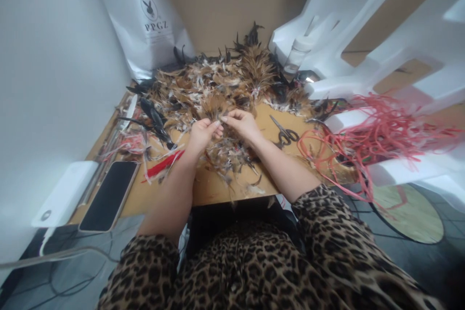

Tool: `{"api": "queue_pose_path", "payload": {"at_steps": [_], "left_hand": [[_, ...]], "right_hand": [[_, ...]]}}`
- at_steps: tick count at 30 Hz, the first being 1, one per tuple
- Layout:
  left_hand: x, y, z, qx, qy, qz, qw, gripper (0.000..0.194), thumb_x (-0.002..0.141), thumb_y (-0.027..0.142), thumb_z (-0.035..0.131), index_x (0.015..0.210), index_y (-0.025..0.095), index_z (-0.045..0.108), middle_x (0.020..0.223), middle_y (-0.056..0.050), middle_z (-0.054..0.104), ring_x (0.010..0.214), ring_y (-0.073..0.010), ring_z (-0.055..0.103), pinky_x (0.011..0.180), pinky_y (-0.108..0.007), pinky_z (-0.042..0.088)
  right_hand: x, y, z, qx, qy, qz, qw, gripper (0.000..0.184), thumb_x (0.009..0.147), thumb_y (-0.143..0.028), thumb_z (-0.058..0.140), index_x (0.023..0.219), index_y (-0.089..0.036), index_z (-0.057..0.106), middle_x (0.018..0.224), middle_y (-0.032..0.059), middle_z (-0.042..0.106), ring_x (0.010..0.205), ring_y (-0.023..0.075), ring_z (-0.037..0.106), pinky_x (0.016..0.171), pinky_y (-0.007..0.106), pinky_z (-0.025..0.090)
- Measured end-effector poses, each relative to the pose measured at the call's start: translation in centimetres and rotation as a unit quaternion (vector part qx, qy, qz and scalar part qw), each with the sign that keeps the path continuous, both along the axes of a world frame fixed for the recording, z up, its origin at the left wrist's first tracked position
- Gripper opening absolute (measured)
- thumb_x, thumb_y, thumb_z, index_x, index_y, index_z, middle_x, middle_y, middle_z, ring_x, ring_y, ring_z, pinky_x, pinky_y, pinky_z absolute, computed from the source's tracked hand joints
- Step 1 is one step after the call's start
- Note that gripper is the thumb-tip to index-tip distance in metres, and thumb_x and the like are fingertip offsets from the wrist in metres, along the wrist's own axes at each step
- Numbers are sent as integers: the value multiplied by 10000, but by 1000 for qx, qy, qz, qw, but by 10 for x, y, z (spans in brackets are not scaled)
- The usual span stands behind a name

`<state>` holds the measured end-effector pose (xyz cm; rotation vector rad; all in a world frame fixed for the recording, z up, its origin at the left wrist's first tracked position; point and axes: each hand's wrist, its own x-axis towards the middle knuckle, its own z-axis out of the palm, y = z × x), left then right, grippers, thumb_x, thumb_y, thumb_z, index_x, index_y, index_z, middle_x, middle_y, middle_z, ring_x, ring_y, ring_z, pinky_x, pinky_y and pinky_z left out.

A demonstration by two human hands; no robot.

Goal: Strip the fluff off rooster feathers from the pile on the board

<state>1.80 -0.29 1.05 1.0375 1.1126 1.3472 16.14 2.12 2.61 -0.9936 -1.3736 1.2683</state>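
Observation:
My left hand and my right hand meet over the middle of the table, thumbs and fingertips pinched together and almost touching. Between them they grip a small bunch of brown feathers, which fans out just beyond the fingertips. Exactly which feather bases each hand pinches is too small to make out. Under the wrists lies a scatter of loose grey and brown feathers. Beyond the hands spreads a large pile of brown, white and black feathers.
Dark-handled scissors rest right of my right hand. Pink ribbon strips tangle over white foam at right. A red strip bundle, a phone and a white power bank lie left. A jar and a white bag stand behind.

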Motion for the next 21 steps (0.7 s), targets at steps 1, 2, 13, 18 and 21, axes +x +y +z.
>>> {"api": "queue_pose_path", "payload": {"at_steps": [1, 2, 13, 18, 21], "left_hand": [[0, 0, -1, -3, 0, -9, 1000, 255, 638, 314, 731, 605, 104, 592, 587, -51, 653, 450, -83, 563, 465, -193, 443], [0, -1, -1, -5, -2, -18, 1000, 257, 637, 316, 732, 609, 99, 596, 594, -56, 656, 453, -83, 564, 464, -193, 443], [-5, -4, -1, -62, -98, -75, 990, 222, 650, 246, 740, 635, 100, 574, 652, -55, 672, 508, -57, 577, 499, -158, 443], [-4, -3, -1, -27, -35, -47, 998, 258, 636, 311, 741, 635, 95, 600, 666, -80, 685, 510, -88, 601, 485, -181, 453], [-2, -3, -1, -3, 14, -38, 999, 284, 633, 351, 734, 646, 90, 623, 694, -103, 696, 530, -124, 625, 477, -205, 468]], "right_hand": [[-1, 0, -2, 1, 3, 3, 1000, 275, 591, -398, 724, 659, -155, 616, 626, -31, 588, 588, 74, 473, 627, 222, 388], [-2, 0, -3, 1, 10, 5, 1000, 261, 589, -384, 725, 650, -156, 614, 630, -32, 594, 596, 75, 481, 641, 223, 394], [-9, -2, -8, 19, 42, -1, 999, 223, 598, -363, 708, 649, -178, 594, 638, -38, 587, 630, 88, 504, 687, 238, 418], [-6, 1, -11, 16, 36, 15, 999, 242, 600, -373, 713, 661, -174, 590, 646, -41, 579, 629, 82, 496, 677, 228, 408], [-5, 2, -11, 25, 31, 17, 999, 248, 601, -373, 715, 641, -170, 579, 621, -43, 561, 602, 78, 481, 649, 224, 399]]}}
